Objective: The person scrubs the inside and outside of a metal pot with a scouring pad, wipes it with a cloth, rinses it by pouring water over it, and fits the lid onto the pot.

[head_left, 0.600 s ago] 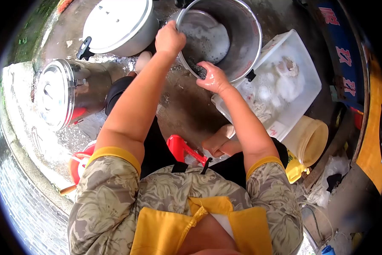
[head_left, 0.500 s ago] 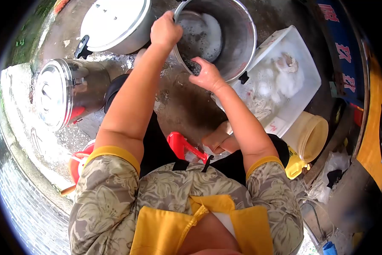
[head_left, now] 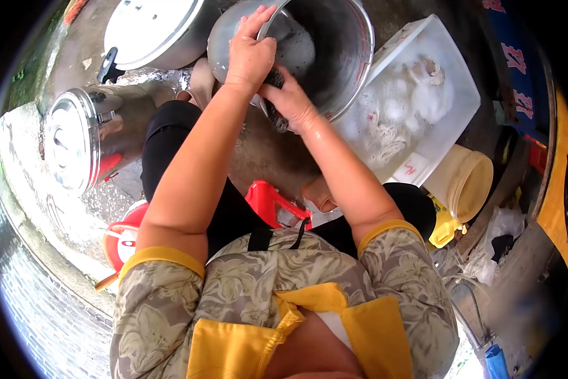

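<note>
A large metal pot (head_left: 337, 69) is tipped so that its inside faces me, with greyish soapy water (head_left: 296, 50) at the bottom. My left hand (head_left: 251, 57) grips the left part of its rim, fingers stretched over the outer wall. Just below, my right hand (head_left: 287, 100) clutches a dark, mesh-like scouring pad (head_left: 276, 117) at the near left rim. The pad is partly hidden by my fingers, and the two hands are close together.
Right of the pot stands a translucent plastic tub (head_left: 457, 95) of suds and cloths, with a cream bucket (head_left: 470, 183) beside it. A lidded pot (head_left: 148, 31) and a steel canister (head_left: 75, 142) are on the left. A red plastic item (head_left: 262, 202) lies between my legs.
The pot has tipped further, showing its outer left wall. My left hand's fingers have extended over that wall. My right hand has moved the scouring pad along the rim, closer to my left hand.
</note>
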### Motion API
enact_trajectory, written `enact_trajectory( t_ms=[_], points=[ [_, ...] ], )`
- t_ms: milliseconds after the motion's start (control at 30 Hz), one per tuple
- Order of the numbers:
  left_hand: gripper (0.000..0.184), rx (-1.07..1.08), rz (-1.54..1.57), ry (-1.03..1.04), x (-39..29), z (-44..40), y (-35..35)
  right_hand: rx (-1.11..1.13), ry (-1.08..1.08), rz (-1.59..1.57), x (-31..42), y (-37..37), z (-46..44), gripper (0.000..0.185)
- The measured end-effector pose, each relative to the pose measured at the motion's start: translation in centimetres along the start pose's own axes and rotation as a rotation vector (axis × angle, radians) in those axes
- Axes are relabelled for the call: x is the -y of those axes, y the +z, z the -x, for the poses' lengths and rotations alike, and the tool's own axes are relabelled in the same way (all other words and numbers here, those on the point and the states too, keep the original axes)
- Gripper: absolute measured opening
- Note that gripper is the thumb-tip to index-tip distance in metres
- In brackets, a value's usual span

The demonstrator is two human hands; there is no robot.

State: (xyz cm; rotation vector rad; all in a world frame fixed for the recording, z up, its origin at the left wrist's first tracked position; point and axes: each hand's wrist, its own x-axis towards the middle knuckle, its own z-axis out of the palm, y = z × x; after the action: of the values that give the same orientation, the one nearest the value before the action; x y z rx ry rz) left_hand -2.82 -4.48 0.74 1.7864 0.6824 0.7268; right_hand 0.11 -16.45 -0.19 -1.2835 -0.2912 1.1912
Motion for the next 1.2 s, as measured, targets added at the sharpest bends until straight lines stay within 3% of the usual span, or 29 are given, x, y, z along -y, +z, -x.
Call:
enact_trajectory(
  t_ms=[100, 167, 233, 300, 400, 433, 500, 667, 700, 733, 800, 867, 900, 967, 1033, 1067, 1100, 1167, 1200],
  points=[
    [0.058, 0.027, 0.037, -0.011, -0.7, -0.2, 0.8, -0.052, -0.041, 0.168, -2.8, -1.3, 0.8, 0.043],
    [0.058, 0.02, 0.021, -0.054, -0.8, -0.3, 0.6, -0.056, -0.122, 1.049, -7.2, -6.0, 1.0, 0.038],
    [0.059, 0.067, 0.066, -0.072, -0.8, -0.4, 0.2, 0.168, 0.127, 1.829, -4.8, -11.6, 0.1, 0.035],
    [0.059, 0.085, 0.05, -0.079, -1.7, -0.4, 0.1, 0.081, -0.015, 1.969, -1.9, -14.9, -1.1, 0.034],
    [0.058, 0.053, 0.109, -0.018, -1.9, -0.7, 1.0, -0.062, 0.065, 1.773, -6.3, -12.7, -2.4, 0.037],
    [0.057, 0.046, 0.134, -0.045, -1.9, -0.8, 1.0, 0.118, 0.143, 1.426, -7.5, -10.4, -3.2, 0.037],
    [0.057, 0.038, 0.163, -0.063, -2.4, -1.4, 1.2, -0.005, -0.12, 0.955, -7.2, -2.8, -4.1, 0.039],
    [0.059, 0.049, 0.109, -0.085, -2.4, -1.1, 0.9, -0.041, 0.047, 0.747, -5.6, -2.7, -2.4, 0.037],
    [0.059, 0.04, 0.161, -0.094, -2.6, -0.9, 0.9, 0.106, -0.024, 1.216, -8.7, -7.1, -3.0, 0.04],
    [0.06, 0.046, 0.105, -0.09, -2.9, -0.8, 0.7, 0.247, 0.033, 1.777, -7.1, -10.2, -3.6, 0.037],
    [0.061, 0.066, 0.158, -0.16, -3.7, -1.4, 0.8, 0.203, 0.155, 2.073, -4.7, -14.5, -6.1, 0.039],
    [0.062, 0.102, 0.209, -0.24, -4.0, -1.5, 1.1, 0.307, -0.102, 2.332, -4.1, -17.9, -10.1, 0.041],
    [0.063, 0.106, 0.173, -0.202, -4.0, -1.5, 1.0, 0.303, -0.109, 2.321, -4.0, -17.9, -11.3, 0.041],
    [0.064, 0.124, 0.115, -0.169, -3.7, -1.5, 0.8, 0.143, -0.335, 2.482, -4.3, -17.8, -13.4, 0.04],
    [0.066, 0.114, 0.146, -0.161, -3.3, -1.5, 0.8, 0.05, -0.235, 2.426, -9.1, -18.1, -15.6, 0.043],
    [0.067, 0.151, 0.173, -0.117, -4.9, -1.5, 0.8, -0.042, -0.179, 2.298, -11.5, -17.2, -15.9, 0.043],
    [0.046, 0.036, 0.05, -0.114, -3.8, -1.6, 1.5, -0.118, -0.139, 2.129, -13.7, -15.8, -15.9, 0.042],
    [0.061, 0.125, 0.153, -0.198, -3.9, -2.2, 1.2, -0.153, -0.109, 1.789, -16.0, -11.7, -15.6, 0.041],
    [0.058, 0.09, 0.166, -0.224, -4.2, -2.2, 1.4, -0.14, -0.121, 1.613, -16.0, -9.1, -15.5, 0.041]
  ],
)
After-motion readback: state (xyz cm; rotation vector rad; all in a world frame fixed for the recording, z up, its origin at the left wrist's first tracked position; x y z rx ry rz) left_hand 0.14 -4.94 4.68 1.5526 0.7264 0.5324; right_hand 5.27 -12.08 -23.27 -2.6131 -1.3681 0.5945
